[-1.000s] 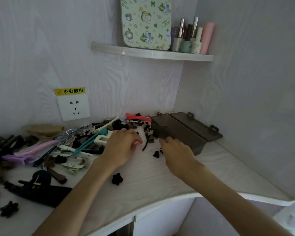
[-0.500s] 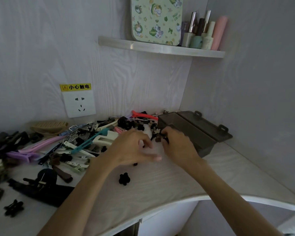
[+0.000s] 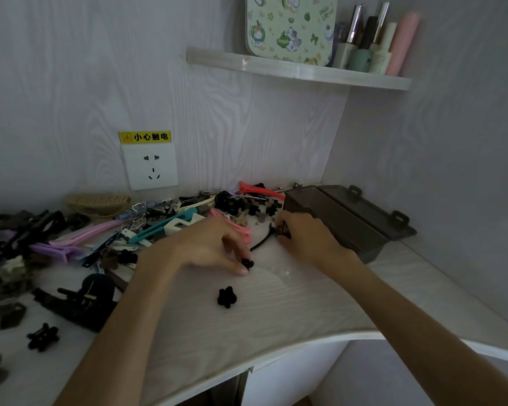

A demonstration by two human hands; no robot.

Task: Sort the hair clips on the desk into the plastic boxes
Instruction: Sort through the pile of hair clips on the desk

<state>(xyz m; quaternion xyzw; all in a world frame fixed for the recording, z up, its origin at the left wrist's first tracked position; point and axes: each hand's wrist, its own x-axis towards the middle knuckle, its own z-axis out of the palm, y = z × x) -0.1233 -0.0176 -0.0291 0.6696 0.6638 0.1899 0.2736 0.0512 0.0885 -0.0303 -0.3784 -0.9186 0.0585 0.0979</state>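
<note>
Left hand (image 3: 208, 247) is pinching a tiny black clip (image 3: 247, 263) near the box (image 3: 329, 221); right hand (image 3: 302, 235) is gripping small clips beside it, probably dropping them in next.

Black flower clip (image 3: 226, 297), smoky-grey box (image 3: 335, 222), yellow warning label (image 3: 144, 137)

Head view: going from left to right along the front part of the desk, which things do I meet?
Black star-shaped clip → black flower clip → left hand pinching a tiny black clip → right hand → open plastic box.
</note>
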